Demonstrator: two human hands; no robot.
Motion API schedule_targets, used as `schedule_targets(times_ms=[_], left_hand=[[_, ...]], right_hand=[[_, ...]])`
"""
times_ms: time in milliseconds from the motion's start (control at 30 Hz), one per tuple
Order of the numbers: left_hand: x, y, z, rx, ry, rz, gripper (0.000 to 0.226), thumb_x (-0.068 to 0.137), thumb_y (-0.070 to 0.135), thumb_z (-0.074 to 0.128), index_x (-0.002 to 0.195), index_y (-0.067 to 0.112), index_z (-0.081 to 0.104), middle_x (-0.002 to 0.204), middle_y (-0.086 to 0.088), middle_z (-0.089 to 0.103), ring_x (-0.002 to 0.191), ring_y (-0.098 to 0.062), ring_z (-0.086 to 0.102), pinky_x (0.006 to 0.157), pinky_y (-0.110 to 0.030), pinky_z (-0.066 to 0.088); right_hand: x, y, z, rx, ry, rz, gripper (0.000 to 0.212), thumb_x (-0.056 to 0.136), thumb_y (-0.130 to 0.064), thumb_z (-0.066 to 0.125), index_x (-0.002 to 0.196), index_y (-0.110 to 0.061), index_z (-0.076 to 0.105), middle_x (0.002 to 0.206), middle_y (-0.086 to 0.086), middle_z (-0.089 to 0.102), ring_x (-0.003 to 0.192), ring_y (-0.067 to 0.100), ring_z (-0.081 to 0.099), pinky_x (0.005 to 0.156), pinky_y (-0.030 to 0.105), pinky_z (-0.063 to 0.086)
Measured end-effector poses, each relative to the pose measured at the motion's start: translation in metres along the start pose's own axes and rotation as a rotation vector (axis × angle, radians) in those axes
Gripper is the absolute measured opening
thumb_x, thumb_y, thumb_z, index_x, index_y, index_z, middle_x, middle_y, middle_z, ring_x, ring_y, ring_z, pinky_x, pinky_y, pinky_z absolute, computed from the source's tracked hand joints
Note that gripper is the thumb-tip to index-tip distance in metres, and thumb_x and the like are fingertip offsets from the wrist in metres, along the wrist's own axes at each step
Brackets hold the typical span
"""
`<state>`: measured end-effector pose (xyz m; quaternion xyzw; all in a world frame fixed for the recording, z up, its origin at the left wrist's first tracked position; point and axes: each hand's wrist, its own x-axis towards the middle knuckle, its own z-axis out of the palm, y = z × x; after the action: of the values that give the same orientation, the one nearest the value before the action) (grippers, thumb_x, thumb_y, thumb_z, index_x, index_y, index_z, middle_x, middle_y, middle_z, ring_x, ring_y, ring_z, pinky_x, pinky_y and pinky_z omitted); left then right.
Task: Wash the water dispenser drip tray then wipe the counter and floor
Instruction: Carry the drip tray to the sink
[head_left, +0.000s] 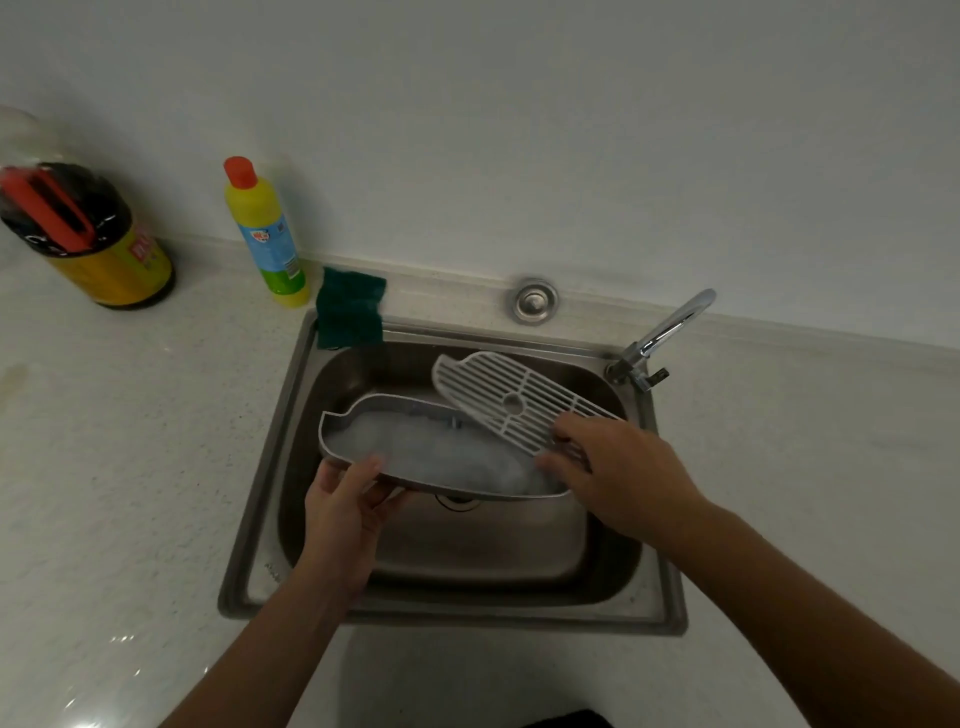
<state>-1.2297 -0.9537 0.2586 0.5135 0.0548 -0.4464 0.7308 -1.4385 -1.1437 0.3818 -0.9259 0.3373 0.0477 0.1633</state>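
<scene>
The left hand (343, 506) gripped the foamy drip tray (415, 452) at its seven o'clock edge. The right hand (618, 473) pinched the slotted grate (514, 400). The detergent bottle (267, 234) label was unreadable.

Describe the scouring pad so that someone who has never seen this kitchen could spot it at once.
Start at the steel sink set into the pale counter. At its back left corner a dark green scouring pad lies draped over the rim. It is flat, soft and square, unlike the upright yellow bottle with a red cap just left of it.
</scene>
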Motion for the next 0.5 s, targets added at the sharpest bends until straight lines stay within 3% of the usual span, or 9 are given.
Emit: schedule_targets(times_ms=[67,267,500], left_hand=[[0.003,0.0,-0.003,0.034,0.012,0.008,0.042,0.08,0.02,0.079,0.12,0.027,0.07,0.121,-0.007,0.076,0.109,-0.033,0.075,0.087,-0.051,0.062],[0.005,0.001,-0.007,0.116,0.067,0.073,0.034,0.091,0.012,0.075,0.121,0.025,0.068,0.12,-0.006,0.076,0.109,-0.03,0.075,0.085,-0.049,0.063],[-0.001,-0.003,-0.002,0.243,0.144,0.152,0.056,0.084,0.017,0.081,0.136,0.021,0.061,0.128,-0.006,0.071,0.114,-0.03,0.071,0.085,-0.044,0.065]], right_hand=[[-0.01,0.014,0.01,0.1,-0.011,0.118,0.015,0.096,-0.054,0.057,0.092,-0.043,0.048,0.075,-0.024,0.05,0.067,-0.007,0.052,0.061,0.014,0.035],[-0.032,0.048,0.046,0.16,-0.083,0.34,0.02,0.097,-0.051,0.059,0.085,-0.039,0.05,0.073,-0.011,0.061,0.065,0.002,0.06,0.061,0.018,0.042],[-0.043,0.078,0.063,0.201,-0.093,0.42,0.02,0.097,-0.052,0.06,0.091,-0.033,0.059,0.079,-0.008,0.065,0.073,0.01,0.064,0.08,0.036,0.06]])
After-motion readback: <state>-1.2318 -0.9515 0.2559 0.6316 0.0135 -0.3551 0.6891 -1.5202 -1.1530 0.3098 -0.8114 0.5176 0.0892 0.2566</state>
